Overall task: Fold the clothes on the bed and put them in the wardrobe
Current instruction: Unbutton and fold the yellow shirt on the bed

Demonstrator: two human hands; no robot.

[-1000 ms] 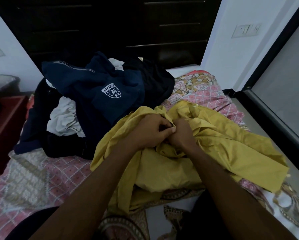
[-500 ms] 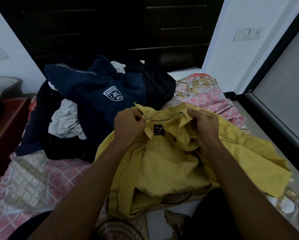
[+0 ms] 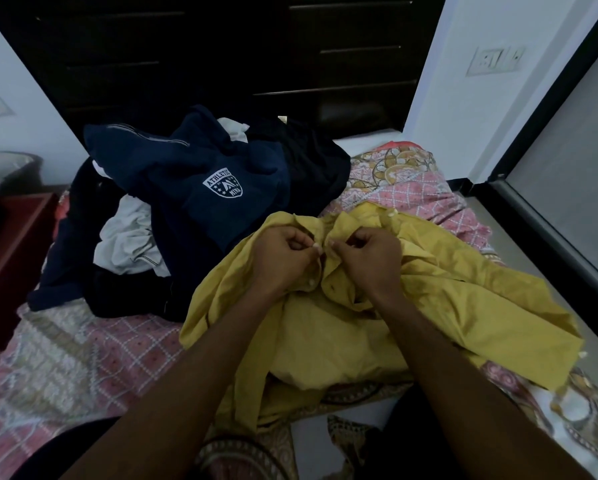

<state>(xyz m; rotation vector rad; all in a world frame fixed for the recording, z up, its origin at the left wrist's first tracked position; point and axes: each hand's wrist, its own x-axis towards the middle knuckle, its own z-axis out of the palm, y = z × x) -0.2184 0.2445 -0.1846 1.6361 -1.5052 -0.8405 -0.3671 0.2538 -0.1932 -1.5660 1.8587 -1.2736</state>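
Yellow shirt crumpled on the near side of the patterned bed, left hand and right hand close together at its collar, curled fingers pinching the fabric edges, navy and dark clothes pile just behind, dark wardrobe beyond

The left forearm and the right forearm, both bare, stretched forward from the lower edge of the view and leaned toward each other, so the two hands met near the middle. The left hand was curled with the knuckles up, and its thumb and forefinger pinched an edge of the yellow shirt. The right hand was curled in the same way just beside it and pinched the facing edge of the cloth. The fingertips of both hands were almost touching. Both wrists were nearly straight.
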